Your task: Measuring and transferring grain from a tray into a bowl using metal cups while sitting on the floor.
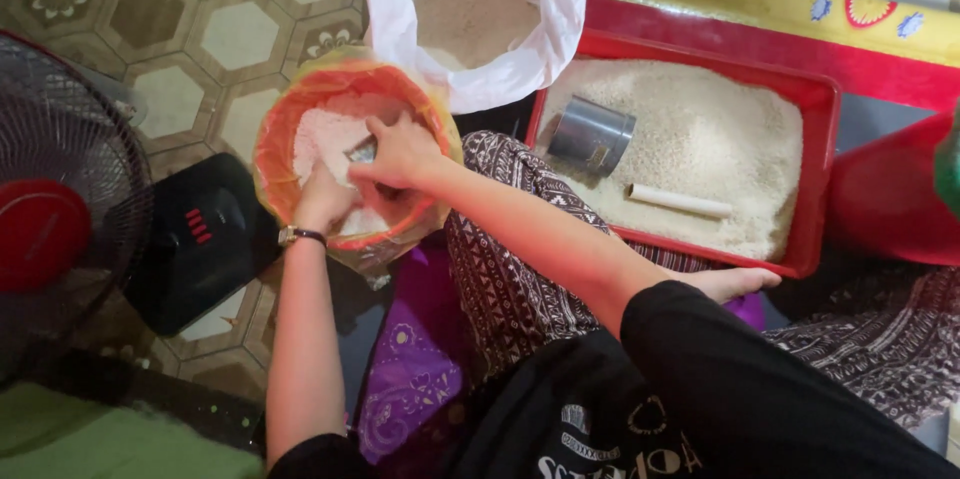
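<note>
An orange plastic bag [300,109], held open like a bowl, has white rice in it. My right hand [400,154] reaches into the bag and grips a small metal cup [362,151] over the rice. My left hand [322,201], with a wristwatch on the wrist, holds the bag's near side; its fingers are partly hidden by the plastic. I sit cross-legged on the floor in patterned trousers.
A white sack of rice [470,19] stands behind the bag. To the right lies a red tray [815,89] full of rice, with a metal tin [590,134] and a white stick [680,201]. A fan [60,209] and its black base [200,239] stand left.
</note>
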